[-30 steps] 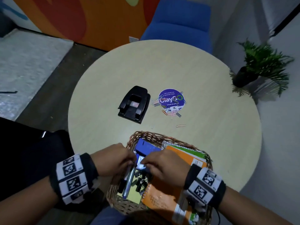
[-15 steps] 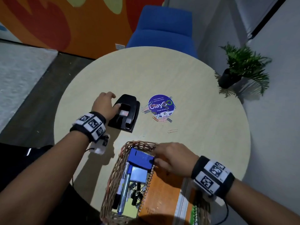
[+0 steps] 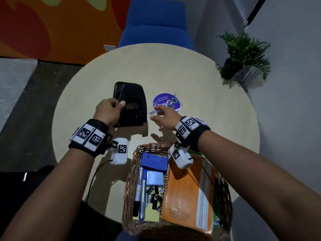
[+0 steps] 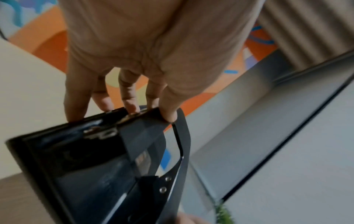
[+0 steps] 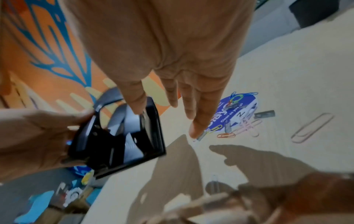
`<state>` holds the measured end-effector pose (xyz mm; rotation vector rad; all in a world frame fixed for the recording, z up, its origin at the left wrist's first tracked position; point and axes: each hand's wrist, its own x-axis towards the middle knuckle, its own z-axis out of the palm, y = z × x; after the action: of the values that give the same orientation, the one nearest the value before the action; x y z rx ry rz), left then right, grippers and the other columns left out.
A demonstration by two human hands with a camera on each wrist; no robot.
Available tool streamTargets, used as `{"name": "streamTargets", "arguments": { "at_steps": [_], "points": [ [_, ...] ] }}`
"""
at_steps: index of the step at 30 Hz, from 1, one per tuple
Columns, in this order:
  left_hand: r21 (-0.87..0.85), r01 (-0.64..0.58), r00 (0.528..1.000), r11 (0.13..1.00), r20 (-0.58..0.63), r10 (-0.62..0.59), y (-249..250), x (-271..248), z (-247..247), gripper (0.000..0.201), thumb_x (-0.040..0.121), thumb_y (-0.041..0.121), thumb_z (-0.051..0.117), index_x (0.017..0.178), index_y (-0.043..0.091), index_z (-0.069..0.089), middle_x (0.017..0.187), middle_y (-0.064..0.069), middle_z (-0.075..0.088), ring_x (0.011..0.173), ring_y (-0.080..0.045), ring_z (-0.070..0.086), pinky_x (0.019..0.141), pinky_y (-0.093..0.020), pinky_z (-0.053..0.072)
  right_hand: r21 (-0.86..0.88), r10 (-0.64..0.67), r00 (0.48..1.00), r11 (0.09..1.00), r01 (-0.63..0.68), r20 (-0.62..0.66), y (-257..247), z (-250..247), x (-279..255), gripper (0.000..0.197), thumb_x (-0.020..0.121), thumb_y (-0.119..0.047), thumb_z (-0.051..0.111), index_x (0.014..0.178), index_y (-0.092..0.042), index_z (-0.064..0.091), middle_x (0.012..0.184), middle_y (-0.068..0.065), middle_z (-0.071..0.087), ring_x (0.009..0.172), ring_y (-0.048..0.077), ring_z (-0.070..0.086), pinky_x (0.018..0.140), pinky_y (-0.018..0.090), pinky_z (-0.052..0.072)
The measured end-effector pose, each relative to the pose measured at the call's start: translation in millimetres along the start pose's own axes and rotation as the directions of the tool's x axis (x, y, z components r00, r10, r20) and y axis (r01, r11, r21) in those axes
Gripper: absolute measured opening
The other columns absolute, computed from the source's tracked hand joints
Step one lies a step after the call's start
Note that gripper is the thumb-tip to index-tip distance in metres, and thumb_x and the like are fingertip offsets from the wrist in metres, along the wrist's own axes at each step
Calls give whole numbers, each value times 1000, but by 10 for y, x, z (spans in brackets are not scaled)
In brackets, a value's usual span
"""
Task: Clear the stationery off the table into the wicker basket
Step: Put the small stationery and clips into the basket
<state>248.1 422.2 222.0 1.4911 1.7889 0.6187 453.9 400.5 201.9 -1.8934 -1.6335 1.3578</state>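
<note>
My left hand (image 3: 111,110) grips the black hole punch (image 3: 130,105) by its edge and holds it lifted and tilted above the round table (image 3: 199,75); its fingertips (image 4: 132,108) curl over the punch's rim (image 4: 107,136). My right hand (image 3: 161,115) is open, fingers straight (image 5: 195,130), reaching over the loose paper clips (image 5: 247,125) by the purple round sticker (image 3: 166,101). The wicker basket (image 3: 133,185) stands at the near table edge holding an orange notebook (image 3: 187,193), a blue box (image 3: 154,160), pens and binder clips.
A blue chair (image 3: 156,23) stands behind the table. A potted plant (image 3: 241,58) sits on the floor at the right by the grey wall. One single paper clip (image 5: 312,128) lies apart from the pile, nearer the basket.
My left hand left the basket, took hold of the hole punch and lifted it. My right hand moved from the blue box in the basket out over the paper clips.
</note>
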Motion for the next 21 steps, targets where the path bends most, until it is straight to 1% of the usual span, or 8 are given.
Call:
{"name": "streamTargets", "arguments": {
  "at_steps": [3,6,9,14,15,17,19,21],
  "points": [
    [-58,-179,983,982,-43,177,254,-323,-130,27,93,30,54,82,6,61,80,-14,61,74,-25,55,63,-29,41,178,-68,997,981,75,-45,-121,-97,-262,49,93,-35,56,138,-18,44,136,10,52,116,22,56,97,46,51],
    [-222,-244,961,944,72,265,491,-653,-196,27,89,37,55,77,14,61,86,-14,67,85,-30,64,79,-38,55,305,-216,967,919,249,-136,-199,-289,-742,30,95,-19,56,123,-8,53,114,3,60,102,10,59,83,22,52],
    [-168,-342,918,925,149,367,636,-1052,-73,19,90,30,59,78,15,62,89,-4,61,90,-18,58,79,-29,46,205,-284,935,923,326,-211,-30,-359,-1301,32,90,-18,63,121,-14,58,115,-1,66,106,9,62,89,25,53],
    [-163,-276,815,947,483,321,355,-1681,410,8,88,42,51,82,37,49,99,1,55,93,-12,53,87,-24,44,123,-83,976,986,109,-201,595,-200,-2077,37,89,-21,64,125,-28,58,119,-10,66,111,2,61,95,33,53],
    [-170,-167,767,971,597,236,261,-1774,481,6,91,40,52,94,36,48,106,0,56,98,-12,55,86,-20,44,127,-21,984,991,44,-177,713,-170,-2197,36,90,-20,64,124,-29,58,119,-11,67,110,1,61,95,35,52],
    [-86,-33,588,996,804,89,89,-1876,569,27,93,45,47,113,28,44,113,0,56,104,-14,56,86,-19,43,138,76,984,989,-54,-159,905,-141,-2372,34,90,-22,64,123,-29,59,117,-12,68,109,2,61,97,39,51],
    [80,-110,457,991,889,-21,-13,-1817,601,41,91,57,40,109,21,47,98,5,55,90,-12,53,83,-25,42,161,136,978,981,-111,-158,1029,-158,-2464,32,90,-22,62,121,-30,60,113,-11,69,107,3,63,98,39,51],
    [220,-197,378,956,916,-133,-50,-1705,631,43,89,62,38,96,21,50,88,7,54,80,-10,49,77,-27,41,186,181,973,970,-154,-140,1110,-180,-2498,31,91,-21,61,120,-30,59,112,-10,70,106,4,63,97,39,51]
  ]
}}
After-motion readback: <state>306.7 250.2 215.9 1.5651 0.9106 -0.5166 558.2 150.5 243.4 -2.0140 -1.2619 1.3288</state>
